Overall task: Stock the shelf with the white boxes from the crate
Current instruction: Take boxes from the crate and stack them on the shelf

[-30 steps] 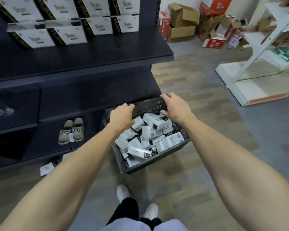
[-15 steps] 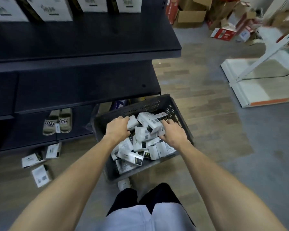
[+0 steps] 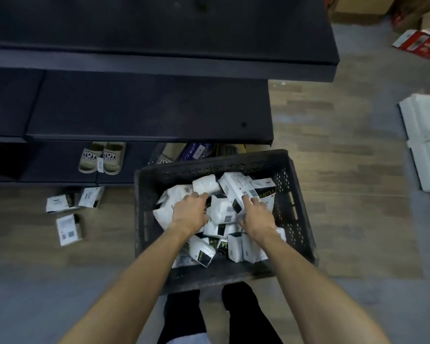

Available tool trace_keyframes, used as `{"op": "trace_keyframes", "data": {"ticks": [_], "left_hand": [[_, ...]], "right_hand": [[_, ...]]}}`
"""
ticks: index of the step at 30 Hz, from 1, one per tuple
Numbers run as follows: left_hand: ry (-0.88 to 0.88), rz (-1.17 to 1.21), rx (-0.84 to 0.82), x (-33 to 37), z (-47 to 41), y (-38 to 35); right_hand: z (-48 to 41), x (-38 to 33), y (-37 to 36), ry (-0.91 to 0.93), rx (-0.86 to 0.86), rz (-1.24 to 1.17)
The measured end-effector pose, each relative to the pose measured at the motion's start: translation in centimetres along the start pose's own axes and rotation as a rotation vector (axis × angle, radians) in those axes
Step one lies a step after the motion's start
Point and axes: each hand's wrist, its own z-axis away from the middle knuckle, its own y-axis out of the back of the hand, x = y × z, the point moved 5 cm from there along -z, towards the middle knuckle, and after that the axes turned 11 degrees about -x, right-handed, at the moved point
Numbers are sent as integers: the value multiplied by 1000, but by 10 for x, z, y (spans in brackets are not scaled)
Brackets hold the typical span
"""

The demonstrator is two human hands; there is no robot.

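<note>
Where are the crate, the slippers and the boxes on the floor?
crate (image 3: 209, 167), head view, far wall.
slippers (image 3: 91, 157), head view, left one's strap.
boxes on the floor (image 3: 68, 228), head view, nearest one's face.

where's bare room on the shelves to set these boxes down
The middle shelf is bare across its visible width, just behind the crate. The shelf above looks bare too. Crowded: the crate's white boxes and the bottom shelf around the slippers.
</note>
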Motion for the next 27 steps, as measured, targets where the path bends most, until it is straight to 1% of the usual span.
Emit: {"op": "trace_keyframes", "data": {"ticks": [4,9,13,16,19,24,27], "left_hand": [[25,45,29,-13,-27,-23],[52,58,39,-27,-40,-46],[66,36,17,-28,-41,-55],[59,38,0,-25,-39,-50],[39,26,22,-20,-39,-36],[11,-30,85,-17,-40,-11],[7,-7,127,-22,-35,6]], "right_hand": [[-43,-1,-21,-54,32,6],[-79,-2,-38,-108,70,158],[-83,3,-38,-87,103,191],[-74,5,-27,-43,107,181],[-63,7,-2,33,131,131],[-33,3,32,249,56,59],[-14,-8,52,354,1,6]]}}
